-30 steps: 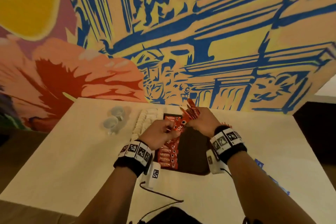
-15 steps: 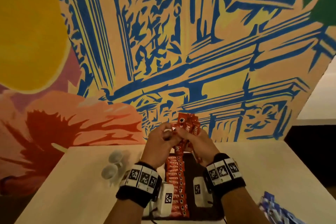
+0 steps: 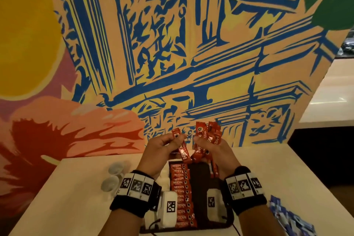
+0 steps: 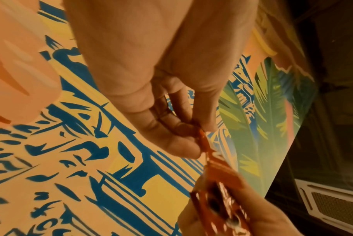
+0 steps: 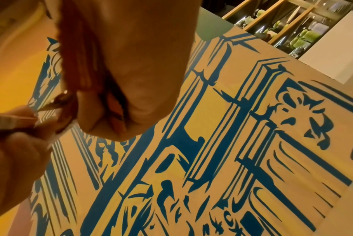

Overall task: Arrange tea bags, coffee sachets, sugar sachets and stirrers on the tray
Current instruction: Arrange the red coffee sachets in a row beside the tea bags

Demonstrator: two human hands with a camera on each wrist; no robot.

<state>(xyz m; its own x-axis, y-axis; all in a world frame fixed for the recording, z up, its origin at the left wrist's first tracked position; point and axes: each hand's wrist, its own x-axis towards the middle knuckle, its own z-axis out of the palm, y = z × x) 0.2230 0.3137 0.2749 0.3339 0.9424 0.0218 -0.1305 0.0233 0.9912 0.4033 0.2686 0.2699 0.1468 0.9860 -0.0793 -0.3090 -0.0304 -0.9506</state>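
Both hands are raised above a dark tray point(image 3: 201, 178) on the table. My left hand point(image 3: 164, 145) pinches one red coffee sachet point(image 3: 182, 147) by its upper end, apart from the rest. My right hand point(image 3: 210, 147) grips a fanned bunch of red coffee sachets point(image 3: 208, 136). A column of red coffee sachets point(image 3: 181, 195) lies in the tray's left part, with white sachets point(image 3: 164, 175) beside it. In the left wrist view the thumb and fingers point(image 4: 183, 143) pinch the red sachet point(image 4: 203, 142). In the right wrist view the red sachets point(image 5: 80, 67) show behind the palm.
Two small clear cups point(image 3: 113, 176) stand on the cream table point(image 3: 67, 207) left of the tray. A pile of blue-and-white sachets point(image 3: 287, 216) lies at the right front. A painted mural wall point(image 3: 172, 53) rises directly behind the table.
Both hands rose from the tray with the red sachets. The left hand has drawn one sachet out of the bunch, to the left. The head view tilted upward.
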